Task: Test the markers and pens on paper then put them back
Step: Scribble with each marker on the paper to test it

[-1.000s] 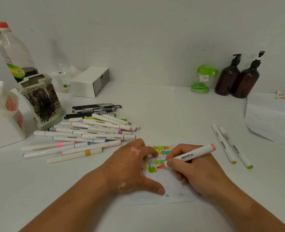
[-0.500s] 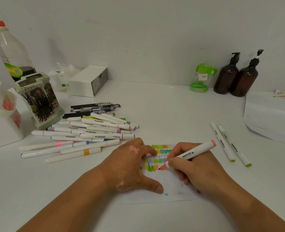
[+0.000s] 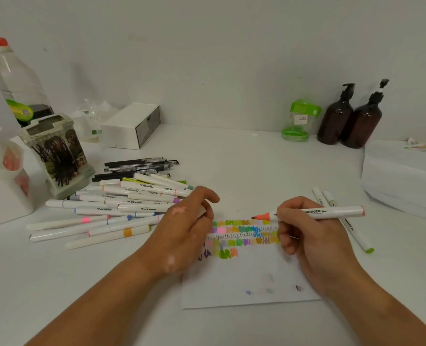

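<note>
Fingers (image 3: pixel 285 214) of right hand (image 3: pixel 306 236) pinch orange marker (image 3: pixel 331 213) horizontally.

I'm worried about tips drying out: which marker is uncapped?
The marker in the right hand: its orange tip is bare; the piled markers and the pair nearby lie capped.

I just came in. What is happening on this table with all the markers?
A person is testing markers on a sheet of paper that already bears rows of colour swatches. The right hand grips an uncapped orange marker, its tip pointing left near the top row. The left hand pinches a small white piece, probably the cap. A pile of markers and some black pens lie at the left beside a pen holder; two more markers lie at the right.
</note>
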A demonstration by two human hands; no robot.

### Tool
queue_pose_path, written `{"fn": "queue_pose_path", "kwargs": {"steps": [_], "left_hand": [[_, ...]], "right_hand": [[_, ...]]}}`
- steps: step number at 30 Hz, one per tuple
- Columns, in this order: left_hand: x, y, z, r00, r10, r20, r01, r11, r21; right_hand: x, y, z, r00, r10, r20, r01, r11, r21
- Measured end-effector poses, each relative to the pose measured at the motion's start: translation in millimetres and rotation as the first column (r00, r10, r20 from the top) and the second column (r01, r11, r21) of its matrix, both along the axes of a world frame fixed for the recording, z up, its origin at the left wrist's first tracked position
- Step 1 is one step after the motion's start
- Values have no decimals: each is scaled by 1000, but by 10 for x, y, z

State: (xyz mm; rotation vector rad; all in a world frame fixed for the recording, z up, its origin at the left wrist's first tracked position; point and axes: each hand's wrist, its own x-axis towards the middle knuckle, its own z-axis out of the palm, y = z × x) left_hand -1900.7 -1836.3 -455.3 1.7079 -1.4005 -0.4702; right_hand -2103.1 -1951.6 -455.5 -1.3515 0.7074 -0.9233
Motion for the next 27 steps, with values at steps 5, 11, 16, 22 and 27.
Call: {"fn": "queue_pose_path", "kwargs": {"steps": [5,11,16,22,27], "left_hand": [[-1,-6,32,983,49,-179,-51,999,-4],[-64,-16,17,881,-107,-460,94,994,-51],[-91,-13,19,882,-176,-437,166,984,-62],[-88,-18,13,878,-190,-439,175,982,-73],[-126,-20,-9,892,-192,-410,187,981,-52]], "right_hand": [[-20,-22,33,994,76,83,-82,993,81],[-43,-54,22,987,67,143,-85,989,125],[-54,-62,44,985,79,155,-95,991,94],[-51,-46,26,980,131,148,-141,988,58],[-21,14,12,973,222,70,-222,975,-2]]}}
